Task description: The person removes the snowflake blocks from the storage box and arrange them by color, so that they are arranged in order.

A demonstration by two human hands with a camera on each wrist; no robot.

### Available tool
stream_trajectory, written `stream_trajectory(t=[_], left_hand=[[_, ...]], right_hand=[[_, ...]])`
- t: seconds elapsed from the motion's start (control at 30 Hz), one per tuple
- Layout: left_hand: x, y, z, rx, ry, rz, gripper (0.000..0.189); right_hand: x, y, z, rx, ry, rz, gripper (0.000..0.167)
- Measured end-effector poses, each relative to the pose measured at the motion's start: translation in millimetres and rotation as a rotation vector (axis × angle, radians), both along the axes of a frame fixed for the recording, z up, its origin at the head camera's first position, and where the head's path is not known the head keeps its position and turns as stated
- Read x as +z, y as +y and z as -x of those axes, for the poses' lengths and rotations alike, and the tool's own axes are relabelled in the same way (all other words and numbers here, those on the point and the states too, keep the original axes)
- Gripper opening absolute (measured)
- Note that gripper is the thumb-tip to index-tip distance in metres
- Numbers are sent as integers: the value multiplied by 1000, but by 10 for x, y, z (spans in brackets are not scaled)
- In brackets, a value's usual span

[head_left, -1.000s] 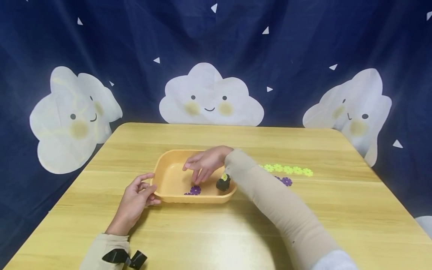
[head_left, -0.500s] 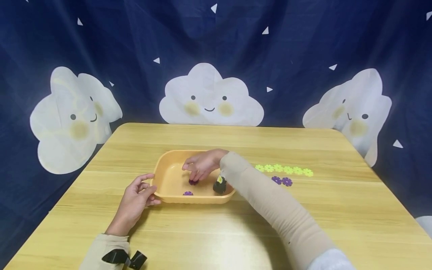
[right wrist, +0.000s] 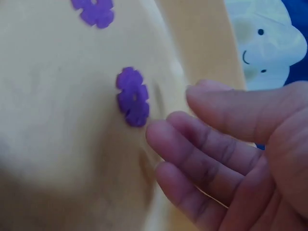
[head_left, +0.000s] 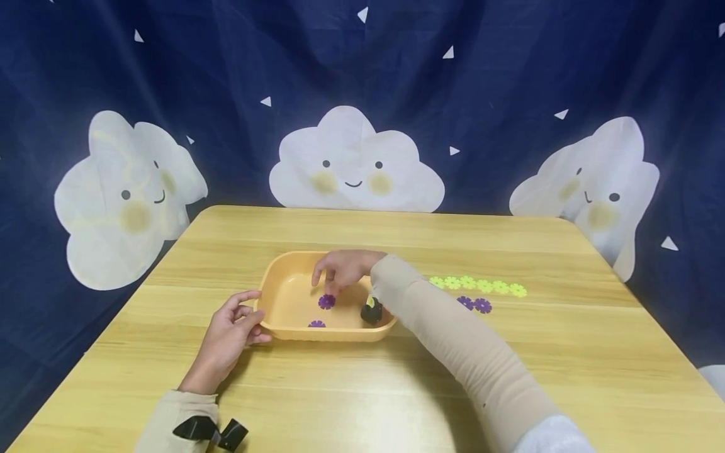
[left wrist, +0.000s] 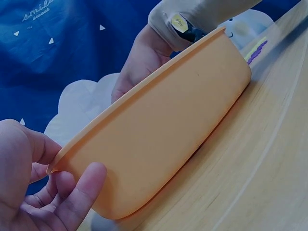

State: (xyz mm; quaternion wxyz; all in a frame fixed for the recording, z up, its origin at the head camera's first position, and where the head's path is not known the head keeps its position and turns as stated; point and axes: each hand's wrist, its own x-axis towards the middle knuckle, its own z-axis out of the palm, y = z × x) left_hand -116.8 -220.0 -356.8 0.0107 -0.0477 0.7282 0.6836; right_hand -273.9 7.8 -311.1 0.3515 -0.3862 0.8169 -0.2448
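An orange plastic basin point(head_left: 325, 335) stands on the wooden table. My left hand point(head_left: 226, 336) grips its left rim between thumb and fingers; in the left wrist view the fingers press against the outer wall. Inside the basin, my right hand point(head_left: 345, 267) hangs with the fingers pointing down and the thumb apart from them. Right by its fingertips is a purple flower-shaped plastic piece point(right wrist: 133, 97), seen tilted in the right wrist view. A second purple piece point(head_left: 317, 324) lies nearer the front wall, partly hidden by the rim.
Right of the basin, several yellow-green flower pieces point(head_left: 484, 286) lie in a row. Two purple flower pieces point(head_left: 474, 304) lie in front of that row. A dark blue curtain point(head_left: 362, 56) with clouds hangs behind the table point(head_left: 396, 390).
My right hand slid one purple piece away from the other, toward the basin's far side, then drew its fingers back slightly. The left hand stayed on the rim.
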Motion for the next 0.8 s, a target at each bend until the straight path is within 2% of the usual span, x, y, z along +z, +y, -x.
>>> stream_trajectory(t=[0.17,0.37,0.6,0.8], left_hand=[[6,1,8,0,2,-19,42],[6,11,6,4,2,-18,43],[12,33,6,5,6,-10,41],[24,25,-6,13,3,-14,41]], right_hand=[[-42,-21,-6,25,113,-62,37],[-91,-66,-35,8,129,-84,41],[-165,-94,-44,31,150,-85,21],[-155,-117,-29,11,153,-55,16]])
